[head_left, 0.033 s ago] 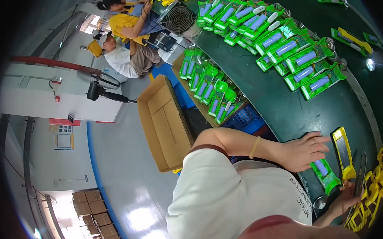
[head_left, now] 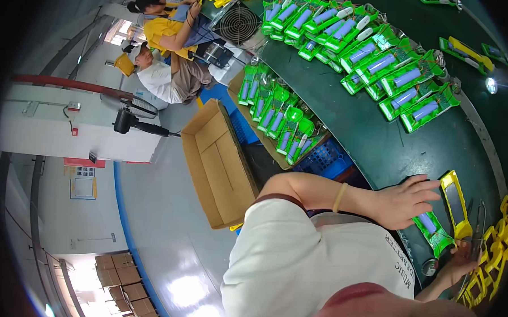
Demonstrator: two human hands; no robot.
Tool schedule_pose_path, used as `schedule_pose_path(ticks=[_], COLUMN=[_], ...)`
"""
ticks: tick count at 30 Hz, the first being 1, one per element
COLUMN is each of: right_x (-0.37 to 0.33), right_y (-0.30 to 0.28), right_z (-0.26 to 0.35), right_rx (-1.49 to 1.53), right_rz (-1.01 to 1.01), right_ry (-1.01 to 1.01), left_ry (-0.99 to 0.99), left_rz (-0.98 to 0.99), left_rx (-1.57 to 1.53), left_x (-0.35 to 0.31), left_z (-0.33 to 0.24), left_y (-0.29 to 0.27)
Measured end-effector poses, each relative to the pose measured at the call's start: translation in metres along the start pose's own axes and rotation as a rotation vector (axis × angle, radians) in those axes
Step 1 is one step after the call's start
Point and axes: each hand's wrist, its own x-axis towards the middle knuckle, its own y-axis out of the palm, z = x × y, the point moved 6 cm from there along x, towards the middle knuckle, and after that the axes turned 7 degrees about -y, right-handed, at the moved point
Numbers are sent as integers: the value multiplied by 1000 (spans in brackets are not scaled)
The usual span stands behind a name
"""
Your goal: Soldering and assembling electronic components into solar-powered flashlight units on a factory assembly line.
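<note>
My left hand (head_left: 406, 202) lies across the upper end of a green plastic case (head_left: 442, 241), fingers bent over it and partly spread. A lilac battery cell (head_left: 427, 223) shows in the case below my fingers. At the case's lower end is a round shiny part (head_left: 430, 267). My right hand (head_left: 459, 267) is closed near the lower end of a yellow frame (head_left: 462, 229) with a dark panel (head_left: 455, 201). A slim dark object (head_left: 478, 239) rises beside its fingers; the grip itself is hard to make out.
Several green cases with cells (head_left: 377, 65) crowd the green table (head_left: 346, 120). Yellow frames (head_left: 496, 248) heap at the right. Left of the table stand an open carton (head_left: 216, 168) and a box of green cases (head_left: 276, 111). Two people (head_left: 161, 75) sit at the far left.
The round shiny part has shifted slightly right and up, closer to the green case's end. My hands keep nearly the same places; the whole view has moved a little.
</note>
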Motion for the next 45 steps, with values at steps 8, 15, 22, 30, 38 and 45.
schedule_pose_path(ticks=[8,15,22,30,38,45], right_x=[-59,-77,-75,-88,-83,-92], right_y=[-59,-83,-86,-127,-60,-56], right_z=[5,5,0,-39,26,26], right_rx=[-267,-515,-499,-1152,-37,-85], right_rz=[-428,-453,-421,-275,-376,-380], right_ry=[-115,-95,-203,-468,-640,-566], left_ry=[102,202,137,64,-312,-302], left_rz=[-31,-10,-31,-22,27,66], left_rx=[-1,-10,-45,-12,-830,-839], left_x=[-2,-7,-9,-4,8,1], left_z=[8,6,2,13,41,39], left_y=[9,6,3,10,6,9])
